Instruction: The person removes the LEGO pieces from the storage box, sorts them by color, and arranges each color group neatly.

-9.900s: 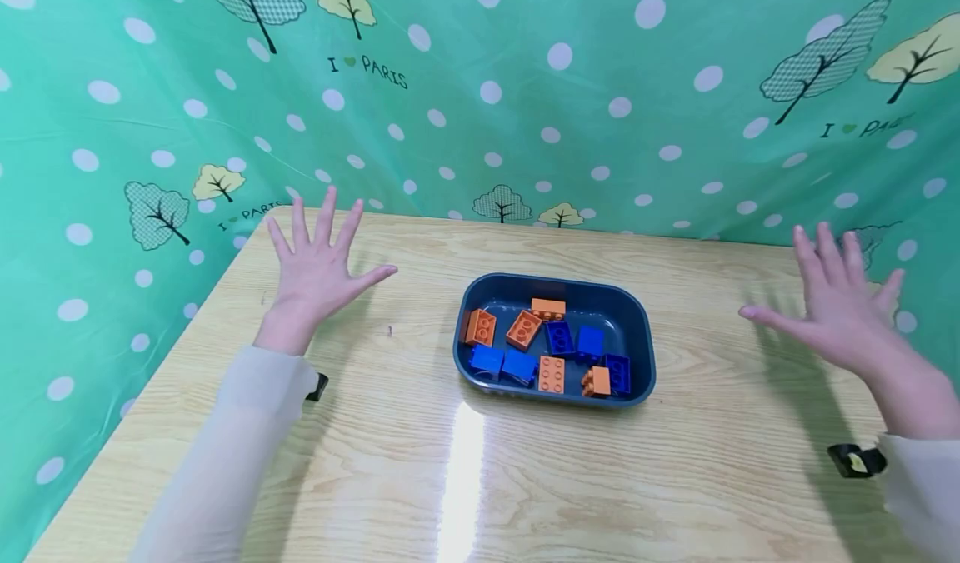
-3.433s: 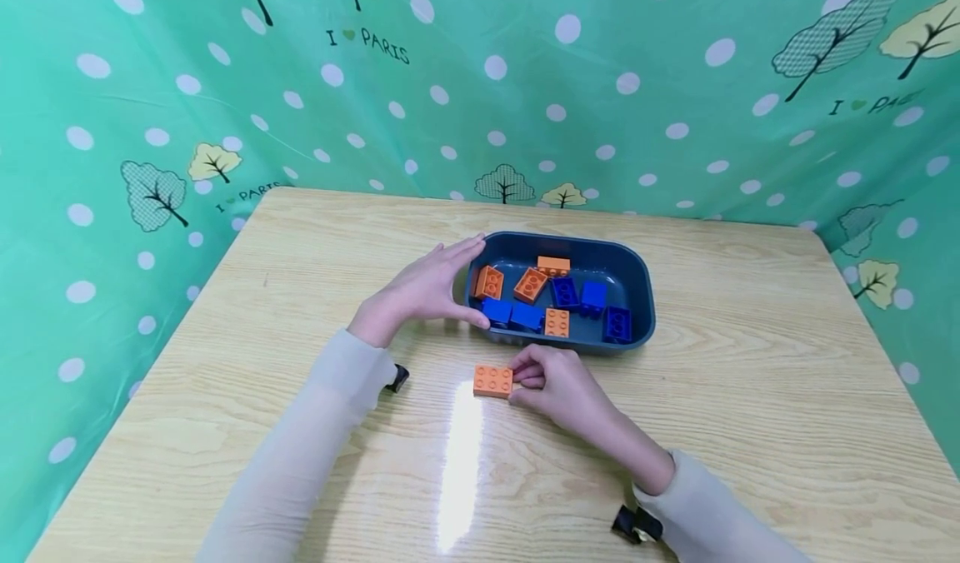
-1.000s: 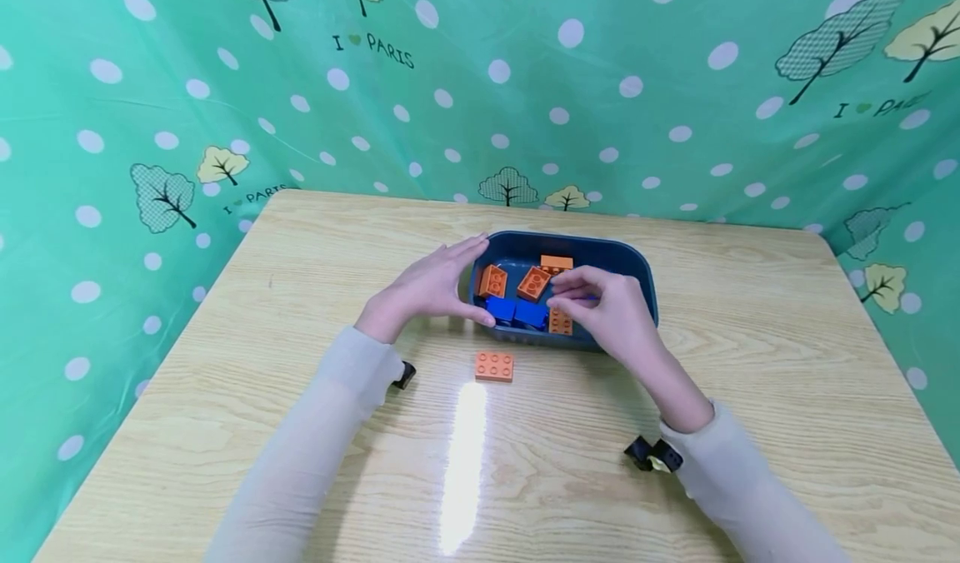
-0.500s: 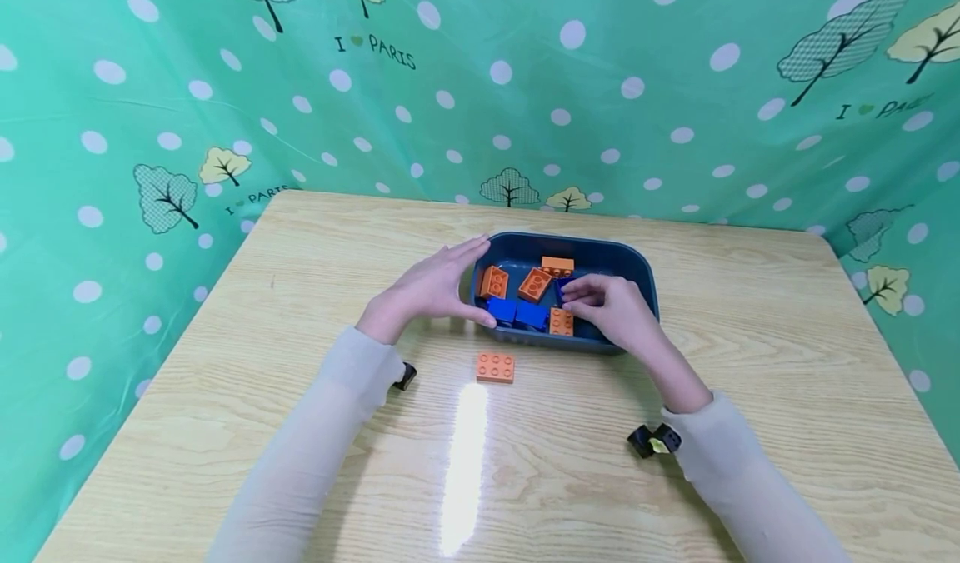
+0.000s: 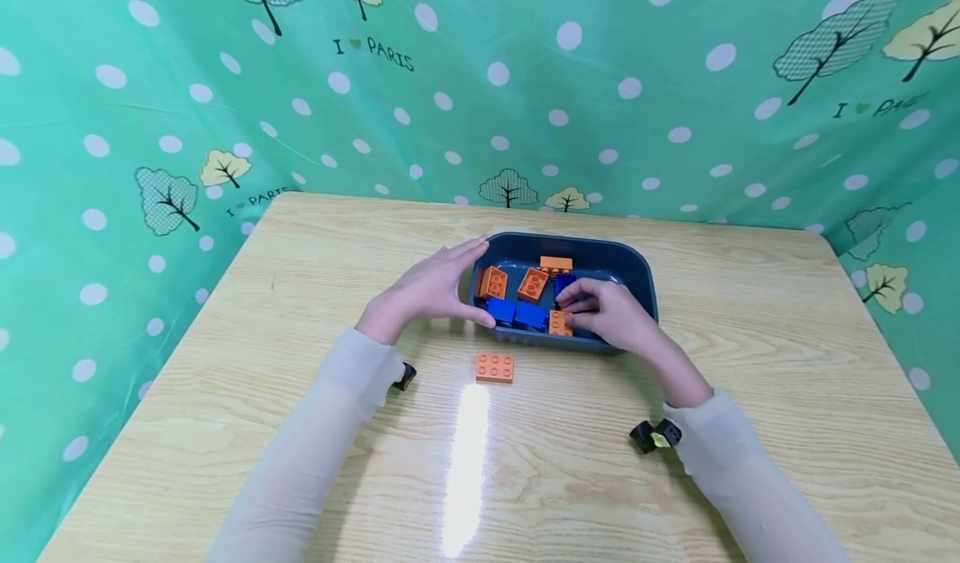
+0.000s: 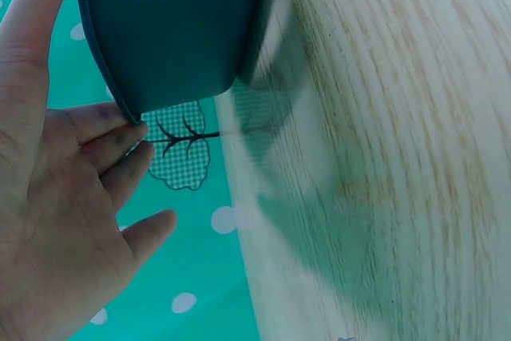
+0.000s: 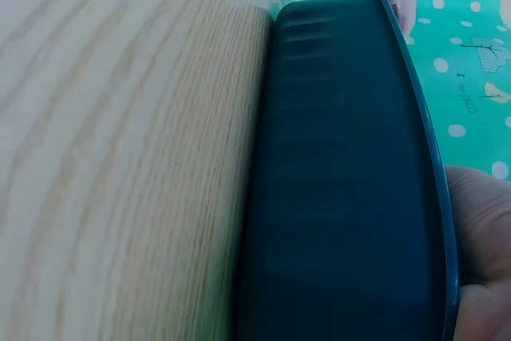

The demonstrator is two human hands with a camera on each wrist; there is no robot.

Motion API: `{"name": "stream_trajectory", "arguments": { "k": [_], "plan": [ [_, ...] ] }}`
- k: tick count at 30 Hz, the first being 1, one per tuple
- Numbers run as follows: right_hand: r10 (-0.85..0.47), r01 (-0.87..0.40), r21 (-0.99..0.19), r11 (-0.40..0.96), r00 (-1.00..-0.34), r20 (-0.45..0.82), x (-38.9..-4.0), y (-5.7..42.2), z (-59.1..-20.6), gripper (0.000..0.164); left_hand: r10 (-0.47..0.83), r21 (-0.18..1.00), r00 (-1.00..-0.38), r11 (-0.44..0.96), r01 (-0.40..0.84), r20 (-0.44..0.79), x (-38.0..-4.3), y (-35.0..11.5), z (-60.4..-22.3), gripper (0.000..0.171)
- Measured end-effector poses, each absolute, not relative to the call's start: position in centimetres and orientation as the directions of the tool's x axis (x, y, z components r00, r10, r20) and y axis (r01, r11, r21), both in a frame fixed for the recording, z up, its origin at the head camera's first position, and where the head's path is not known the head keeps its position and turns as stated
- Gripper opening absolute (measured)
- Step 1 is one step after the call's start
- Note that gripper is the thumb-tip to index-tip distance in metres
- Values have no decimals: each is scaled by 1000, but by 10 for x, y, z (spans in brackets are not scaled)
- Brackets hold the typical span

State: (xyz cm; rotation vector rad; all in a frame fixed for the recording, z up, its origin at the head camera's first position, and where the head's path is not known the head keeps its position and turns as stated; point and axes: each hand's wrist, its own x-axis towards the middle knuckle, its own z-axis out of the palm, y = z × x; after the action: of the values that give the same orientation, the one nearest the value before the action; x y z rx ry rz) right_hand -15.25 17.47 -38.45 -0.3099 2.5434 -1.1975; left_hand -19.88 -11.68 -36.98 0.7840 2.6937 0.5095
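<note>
My left hand [image 5: 420,286] grips the left end of a dark blue plastic box [image 5: 637,267], thumb on the near rim and fingers on the far rim. In the left wrist view, its fingertips touch the rim from outside. My right hand [image 5: 609,311] is inside the box with bent fingers. Its thumb and fingertips are beside an orange building brick [image 5: 559,323], studs up, and a blue building brick [image 5: 564,283]. Whether they pinch either one cannot be told. In the right wrist view, the wall of the box [image 7: 343,157] hides the fingertips. Another orange brick [image 5: 495,366] lies studs up on the table.
Also in the box are two blue bricks [image 5: 501,310] near the front left, and orange bricks at the left [image 5: 493,282], middle [image 5: 533,283] and back [image 5: 557,264]. My right hand covers the box's right part. A green dotted curtain [image 5: 420,113] hangs behind the wooden table [image 5: 720,321].
Earlier, both hands were spread apart; then the right hand set an orange brick on the table. It has since entered the box, its fingertips shifting from the blue brick toward the front orange brick.
</note>
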Motion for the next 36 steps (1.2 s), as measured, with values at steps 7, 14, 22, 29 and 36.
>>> {"name": "stream_trajectory", "arguments": {
  "k": [7, 14, 22, 29, 36],
  "plan": [
    [-347, -98, -743, 662, -919, -187, -154, 182, -382, 26, 565, 400, -807, 788, 467, -171, -200, -116, -369, 129],
    [-427, -156, -726, 670, -881, -204, -158, 188, -377, 31, 561, 393, -809, 794, 464, -177, -200, -116, -367, 128],
    [-474, -231, -683, 693, -860, -191, -159, 195, -376, 36, 558, 403, -810, 793, 456, -181, -199, -117, -369, 128],
    [-471, -247, -659, 711, -862, -185, -158, 199, -374, 31, 552, 400, -812, 798, 450, -188, -198, -117, -369, 129],
    [-452, -226, -664, 712, -872, -189, -155, 197, -373, 26, 551, 392, -812, 801, 451, -192, -198, -116, -368, 129]
  ]
}}
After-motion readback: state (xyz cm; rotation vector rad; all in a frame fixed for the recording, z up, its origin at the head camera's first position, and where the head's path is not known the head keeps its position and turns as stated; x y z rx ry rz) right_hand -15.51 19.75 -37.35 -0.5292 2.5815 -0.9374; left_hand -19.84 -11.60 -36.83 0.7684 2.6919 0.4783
